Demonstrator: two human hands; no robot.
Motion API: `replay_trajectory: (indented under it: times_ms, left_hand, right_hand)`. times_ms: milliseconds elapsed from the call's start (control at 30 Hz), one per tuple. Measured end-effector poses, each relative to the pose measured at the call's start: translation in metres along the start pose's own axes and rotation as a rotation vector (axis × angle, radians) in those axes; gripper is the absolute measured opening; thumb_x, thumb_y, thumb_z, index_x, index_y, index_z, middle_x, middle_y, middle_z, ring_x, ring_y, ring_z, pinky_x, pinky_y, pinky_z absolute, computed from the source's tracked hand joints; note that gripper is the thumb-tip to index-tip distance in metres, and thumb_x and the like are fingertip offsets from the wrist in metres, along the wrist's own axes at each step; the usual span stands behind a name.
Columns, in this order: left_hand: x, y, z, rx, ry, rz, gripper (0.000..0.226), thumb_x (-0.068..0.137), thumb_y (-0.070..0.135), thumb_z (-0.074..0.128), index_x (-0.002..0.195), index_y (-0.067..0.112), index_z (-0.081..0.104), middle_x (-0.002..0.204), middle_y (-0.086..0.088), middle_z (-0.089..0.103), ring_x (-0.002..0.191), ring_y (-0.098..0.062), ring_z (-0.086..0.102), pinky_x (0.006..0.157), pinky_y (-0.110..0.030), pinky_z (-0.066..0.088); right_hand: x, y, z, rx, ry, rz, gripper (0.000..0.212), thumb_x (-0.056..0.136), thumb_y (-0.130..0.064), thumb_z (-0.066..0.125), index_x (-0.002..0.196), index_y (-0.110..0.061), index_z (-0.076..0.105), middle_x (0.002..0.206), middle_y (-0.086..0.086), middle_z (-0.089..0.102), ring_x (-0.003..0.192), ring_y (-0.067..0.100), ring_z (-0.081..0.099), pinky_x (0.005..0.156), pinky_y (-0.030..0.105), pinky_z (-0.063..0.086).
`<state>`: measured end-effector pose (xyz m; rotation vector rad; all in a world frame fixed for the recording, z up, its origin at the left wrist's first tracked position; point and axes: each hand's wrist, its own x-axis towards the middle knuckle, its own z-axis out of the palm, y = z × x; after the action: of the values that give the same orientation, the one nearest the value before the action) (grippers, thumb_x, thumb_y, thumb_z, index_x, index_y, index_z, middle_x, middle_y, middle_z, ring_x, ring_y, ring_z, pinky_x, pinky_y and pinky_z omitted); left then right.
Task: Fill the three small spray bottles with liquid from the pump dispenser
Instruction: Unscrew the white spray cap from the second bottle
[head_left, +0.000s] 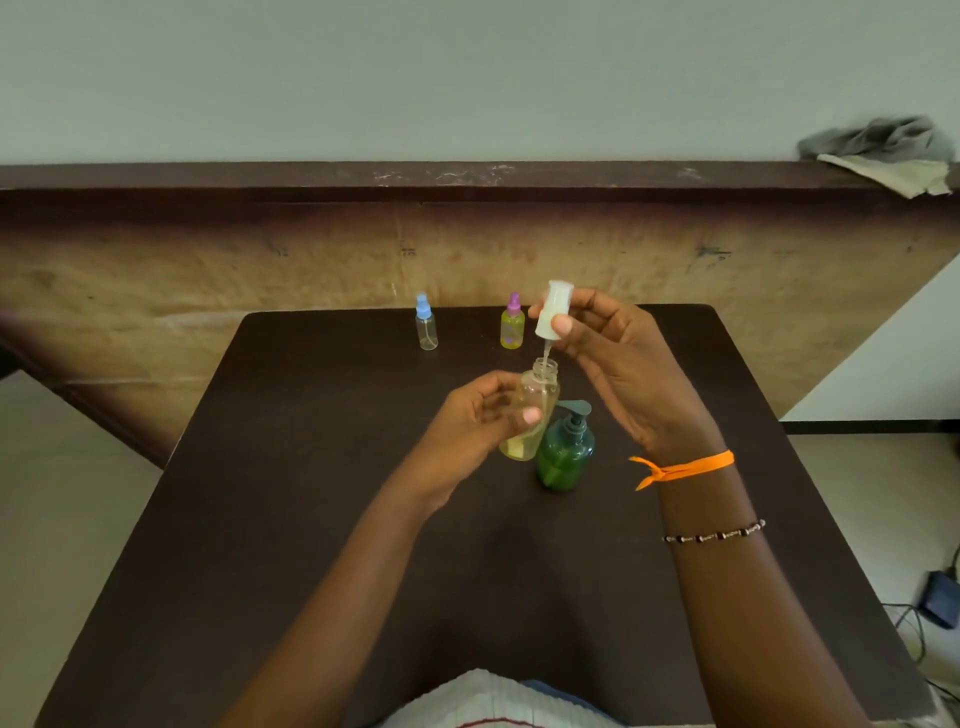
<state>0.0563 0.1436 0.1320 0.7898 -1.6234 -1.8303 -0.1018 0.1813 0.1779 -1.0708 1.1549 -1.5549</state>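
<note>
Left hand (480, 415) gripped the clear, uncapped small plastic bottle (532, 415) of yellowish liquid above the dark table (311, 519), beside the green pump dispenser (563, 452). Right hand (618, 364) pinched its white spray cap (551, 309), dip tube entering the neck

Single head-worn, wide-angle view, looking forward and down over the dark table (311, 519) from close range. Left hand (478, 421) and right hand (623, 364) sit mid-frame; forearms enter from the bottom edge; the wall (467, 73) lies beyond the hands.
</note>
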Motion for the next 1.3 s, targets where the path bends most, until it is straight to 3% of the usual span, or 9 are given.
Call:
replay_trajectory:
  times_ms: [100, 167, 400, 567, 733, 867, 967, 1100, 1300]
  left_hand:
    - [0.001, -0.006, 0.001, 0.033, 0.032, 0.003, 0.027, 0.083, 0.006, 0.063, 0.11, 0.012, 0.06, 0.106, -0.001, 0.066, 0.097, -0.007, 0.062, 0.081, -0.017, 0.05]
    - [0.001, -0.009, 0.001, 0.042, 0.043, -0.007, 0.026, 0.083, 0.006, 0.064, 0.106, 0.015, 0.061, 0.104, 0.002, 0.067, 0.096, -0.005, 0.062, 0.077, -0.014, 0.049]
    - [0.002, -0.017, 0.0, 0.064, 0.066, -0.03, 0.029, 0.082, 0.008, 0.066, 0.11, 0.014, 0.06, 0.105, 0.005, 0.068, 0.095, -0.001, 0.063, 0.074, -0.011, 0.048]
    - [0.005, -0.021, 0.005, 0.071, 0.097, -0.016, 0.033, 0.082, 0.006, 0.066, 0.113, 0.013, 0.058, 0.109, 0.005, 0.066, 0.095, 0.001, 0.063, 0.076, -0.011, 0.048]
    - [0.006, -0.032, 0.008, 0.052, 0.137, -0.025, 0.032, 0.082, 0.006, 0.066, 0.11, 0.018, 0.056, 0.109, 0.005, 0.065, 0.097, 0.0, 0.063, 0.076, -0.013, 0.049]
    - [0.006, -0.039, 0.009, 0.048, 0.179, -0.026, 0.03, 0.082, 0.005, 0.066, 0.106, 0.018, 0.055, 0.105, 0.008, 0.064, 0.09, 0.007, 0.061, 0.072, -0.009, 0.048]
    - [0.006, -0.042, 0.01, 0.039, 0.175, -0.037, 0.03, 0.082, 0.005, 0.065, 0.103, 0.021, 0.054, 0.103, 0.011, 0.063, 0.088, 0.008, 0.062, 0.072, -0.01, 0.049]
    - [0.005, -0.05, 0.011, 0.039, 0.152, -0.059, 0.031, 0.081, 0.005, 0.066, 0.105, 0.021, 0.054, 0.104, 0.01, 0.063, 0.095, 0.001, 0.062, 0.075, -0.013, 0.05]
    - [0.004, -0.06, 0.015, 0.052, 0.13, -0.102, 0.031, 0.081, 0.007, 0.067, 0.101, 0.028, 0.054, 0.105, 0.01, 0.062, 0.096, 0.0, 0.061, 0.074, -0.012, 0.05]
  right_hand:
    - [0.003, -0.009, 0.002, -0.11, 0.038, -0.07, 0.022, 0.086, -0.015, 0.064, 0.108, -0.015, 0.062, 0.09, -0.008, 0.074, 0.094, 0.003, 0.067, 0.085, 0.019, 0.051]
    - [0.005, -0.015, 0.004, -0.191, 0.035, -0.119, 0.023, 0.093, -0.002, 0.055, 0.113, -0.013, 0.06, 0.097, -0.005, 0.072, 0.097, 0.002, 0.066, 0.087, 0.019, 0.049]
    - [0.007, -0.033, 0.01, -0.357, 0.035, -0.231, 0.031, 0.095, 0.005, 0.048, 0.122, -0.011, 0.054, 0.109, 0.006, 0.065, 0.096, -0.006, 0.062, 0.087, 0.013, 0.048]
    - [0.005, -0.036, -0.003, -0.388, 0.121, -0.25, 0.031, 0.096, 0.001, 0.05, 0.115, -0.023, 0.057, 0.103, -0.004, 0.067, 0.098, -0.003, 0.064, 0.089, 0.017, 0.049]
    - [0.007, 0.003, -0.044, -0.547, 0.278, 0.004, 0.025, 0.095, -0.003, 0.054, 0.119, -0.006, 0.063, 0.103, 0.004, 0.065, 0.098, 0.012, 0.06, 0.098, 0.037, 0.048]
    - [-0.003, 0.061, -0.084, -0.644, 0.393, 0.272, 0.014, 0.093, -0.008, 0.06, 0.103, -0.01, 0.068, 0.094, 0.007, 0.067, 0.094, 0.02, 0.062, 0.098, 0.051, 0.049]
    - [-0.012, 0.101, -0.101, -0.692, 0.442, 0.426, 0.015, 0.091, -0.011, 0.063, 0.102, -0.001, 0.069, 0.09, 0.009, 0.066, 0.087, 0.021, 0.061, 0.096, 0.049, 0.051]
    - [-0.022, 0.139, -0.103, -0.742, 0.459, 0.59, 0.022, 0.089, -0.015, 0.067, 0.106, -0.001, 0.071, 0.092, 0.008, 0.064, 0.092, 0.018, 0.058, 0.082, 0.027, 0.043]
    - [-0.03, 0.17, -0.091, -0.815, 0.492, 0.672, 0.016, 0.087, -0.012, 0.068, 0.091, 0.002, 0.072, 0.102, 0.024, 0.069, 0.102, 0.038, 0.063, 0.091, 0.043, 0.05]
